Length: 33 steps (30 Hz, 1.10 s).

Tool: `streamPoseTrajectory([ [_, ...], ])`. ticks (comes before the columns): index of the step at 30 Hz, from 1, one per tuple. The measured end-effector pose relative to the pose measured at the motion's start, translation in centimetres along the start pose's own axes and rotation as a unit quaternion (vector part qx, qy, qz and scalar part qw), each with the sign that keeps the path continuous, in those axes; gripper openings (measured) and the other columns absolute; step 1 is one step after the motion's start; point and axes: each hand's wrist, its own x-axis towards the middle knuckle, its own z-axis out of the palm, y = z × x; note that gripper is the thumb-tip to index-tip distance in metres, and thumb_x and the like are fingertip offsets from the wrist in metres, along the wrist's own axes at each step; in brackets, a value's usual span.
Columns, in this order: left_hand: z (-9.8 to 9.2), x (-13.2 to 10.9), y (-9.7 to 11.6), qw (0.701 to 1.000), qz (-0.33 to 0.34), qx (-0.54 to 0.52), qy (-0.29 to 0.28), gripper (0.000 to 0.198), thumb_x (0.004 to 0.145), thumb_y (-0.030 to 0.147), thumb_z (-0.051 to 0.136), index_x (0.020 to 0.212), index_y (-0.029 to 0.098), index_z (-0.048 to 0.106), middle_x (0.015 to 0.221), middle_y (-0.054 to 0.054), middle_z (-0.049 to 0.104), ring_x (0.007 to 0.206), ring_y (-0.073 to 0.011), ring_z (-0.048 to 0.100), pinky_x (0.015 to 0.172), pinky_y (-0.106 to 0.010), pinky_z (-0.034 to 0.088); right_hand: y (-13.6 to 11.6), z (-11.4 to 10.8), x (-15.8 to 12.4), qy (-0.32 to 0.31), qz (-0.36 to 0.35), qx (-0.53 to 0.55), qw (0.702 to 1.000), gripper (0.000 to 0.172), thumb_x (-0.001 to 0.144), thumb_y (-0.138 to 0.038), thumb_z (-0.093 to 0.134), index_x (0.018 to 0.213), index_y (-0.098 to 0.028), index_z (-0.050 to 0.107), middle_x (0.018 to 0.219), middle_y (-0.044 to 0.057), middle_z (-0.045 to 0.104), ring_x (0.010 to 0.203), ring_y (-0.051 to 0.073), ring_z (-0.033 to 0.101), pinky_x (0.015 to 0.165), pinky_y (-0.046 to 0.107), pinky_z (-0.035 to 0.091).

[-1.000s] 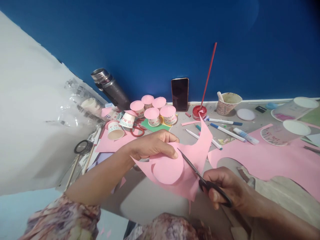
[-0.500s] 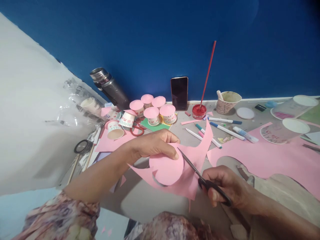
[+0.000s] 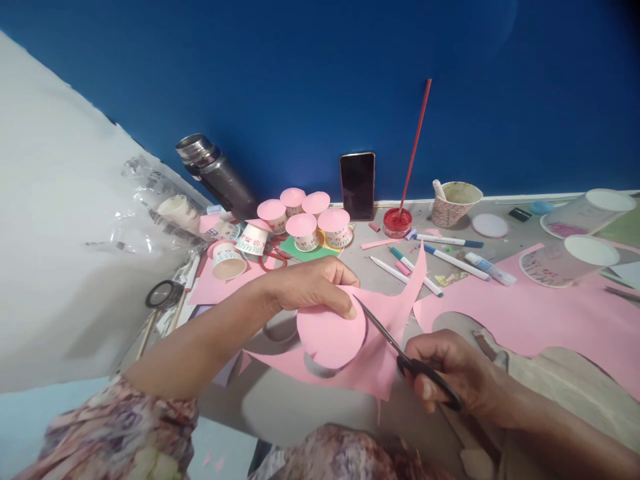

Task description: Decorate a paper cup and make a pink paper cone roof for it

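Observation:
My left hand (image 3: pixel 323 287) pinches a sheet of pink paper (image 3: pixel 377 353) at the edge of a round piece, thumb on top and fingers behind. That pink paper circle (image 3: pixel 333 337) is mostly cut free, with a gap along its lower left edge. In my right hand (image 3: pixel 445 373) are black-handled scissors (image 3: pixel 385 330), fingers through the loops. Their blades, close together, meet the paper at the circle's upper right, near my left thumb. A narrow pointed strip of the sheet sticks up at the right, and another point reaches out to the left.
Several small paper cups with pink cone tops (image 3: pixel 303 225) stand at the back. Around them are a dark flask (image 3: pixel 220 177), a propped phone (image 3: pixel 357 187), a red pot (image 3: pixel 397 222) with a stick, and markers (image 3: pixel 455 261). More pink paper (image 3: pixel 540 310) lies right; black tape (image 3: pixel 164 293) left.
The left point of the pink offcut has swung further left and down, and the gap under the circle looks wider. Both hands and the scissors have hardly moved.

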Motion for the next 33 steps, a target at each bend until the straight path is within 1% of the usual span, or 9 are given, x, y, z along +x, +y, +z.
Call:
streamPoseTrajectory([
  [5, -0.3, 0.1, -0.1, 1.000, -0.003, 0.008, -0.016, 0.039, 0.067, 0.025, 0.076, 0.053, 0.020, 0.039, 0.051, 0.007, 0.031, 0.046, -0.0063, 0.024, 0.044, -0.026, 0.011, -0.5, -0.1, 0.1, -0.004, 0.014, -0.012, 1.000, 0.054, 0.077, -0.068, 0.077, 0.067, -0.016, 0.066, 0.053, 0.000, 0.060, 0.049, 0.009, 0.048, 0.049, 0.021, 0.036],
  [9, -0.3, 0.2, -0.2, 1.000, -0.006, 0.013, -0.020, 0.038, 0.067, 0.026, 0.076, 0.054, 0.020, 0.040, 0.052, 0.007, 0.032, 0.048, -0.0069, 0.025, 0.045, -0.026, 0.013, -0.5, 0.0, 0.1, 0.001, 0.005, -0.013, 1.000, 0.051, 0.079, -0.064, 0.078, 0.067, -0.016, 0.067, 0.055, 0.001, 0.061, 0.050, 0.010, 0.050, 0.050, 0.022, 0.037],
  [17, -0.4, 0.2, 0.2, 0.999, -0.007, 0.026, -0.021, 0.042, 0.066, 0.024, 0.075, 0.054, 0.021, 0.035, 0.052, 0.007, 0.028, 0.048, -0.0065, 0.021, 0.047, -0.027, 0.010, -0.1, 0.0, -0.1, 0.007, 0.004, 0.006, 1.000, 0.051, 0.079, -0.064, 0.078, 0.070, -0.015, 0.067, 0.056, -0.001, 0.059, 0.052, 0.009, 0.046, 0.050, 0.020, 0.033],
  [19, -0.3, 0.0, 0.1, 1.000, -0.002, 0.021, -0.009, 0.043, 0.067, 0.024, 0.075, 0.053, 0.021, 0.034, 0.052, 0.007, 0.027, 0.049, -0.0062, 0.021, 0.047, -0.027, 0.010, 0.1, 0.0, -0.1, 0.013, -0.003, 0.015, 1.000, 0.052, 0.080, -0.065, 0.077, 0.070, -0.015, 0.067, 0.056, -0.001, 0.057, 0.052, 0.009, 0.045, 0.051, 0.021, 0.033],
  [22, 0.1, -0.5, -0.5, 0.998, 0.011, -0.005, 0.062, 0.038, 0.069, 0.029, 0.078, 0.056, 0.019, 0.044, 0.054, 0.006, 0.036, 0.050, -0.0068, 0.030, 0.047, -0.024, 0.017, 0.2, 0.0, 0.1, 0.029, -0.011, 0.013, 0.999, 0.057, 0.076, -0.071, 0.077, 0.068, -0.016, 0.063, 0.055, -0.002, 0.056, 0.052, 0.008, 0.042, 0.050, 0.022, 0.031],
  [24, 0.6, -0.8, -1.2, 0.988, 0.025, -0.056, 0.139, 0.029, 0.071, 0.033, 0.080, 0.065, 0.017, 0.056, 0.058, 0.004, 0.047, 0.053, -0.0083, 0.041, 0.049, -0.022, 0.026, 0.1, 0.0, 0.2, 0.039, -0.010, 0.006, 0.999, 0.059, 0.074, -0.073, 0.076, 0.066, -0.017, 0.061, 0.055, -0.002, 0.055, 0.052, 0.009, 0.040, 0.050, 0.022, 0.029],
  [26, 1.2, -1.0, -2.1, 0.974, 0.045, -0.116, 0.191, 0.031, 0.067, 0.035, 0.085, 0.069, 0.016, 0.061, 0.062, 0.003, 0.054, 0.057, -0.0092, 0.047, 0.052, -0.021, 0.034, 0.0, 0.0, 0.3, 0.046, -0.010, 0.004, 0.999, 0.059, 0.075, -0.073, 0.076, 0.066, -0.017, 0.059, 0.055, -0.001, 0.055, 0.052, 0.009, 0.039, 0.050, 0.023, 0.027],
  [30, 2.8, -0.9, -3.6, 0.934, 0.068, -0.247, 0.249, 0.040, 0.058, 0.039, 0.093, 0.076, 0.014, 0.067, 0.065, 0.000, 0.062, 0.058, -0.0123, 0.055, 0.054, -0.024, 0.043, 0.0, 0.1, 0.4, 0.062, -0.014, 0.017, 0.998, 0.055, 0.074, -0.067, 0.078, 0.065, -0.018, 0.057, 0.054, -0.002, 0.055, 0.051, 0.009, 0.038, 0.049, 0.023, 0.026],
  [33, 3.8, -0.5, -4.3, 0.910, 0.087, -0.283, 0.291, 0.040, 0.058, 0.038, 0.095, 0.078, 0.013, 0.070, 0.069, -0.002, 0.066, 0.063, -0.0158, 0.061, 0.058, -0.026, 0.048, 0.3, 0.2, 0.6, 0.069, 0.002, 0.039, 0.997, 0.050, 0.073, -0.062, 0.080, 0.066, -0.018, 0.058, 0.053, -0.002, 0.056, 0.050, 0.008, 0.038, 0.049, 0.023, 0.026],
])
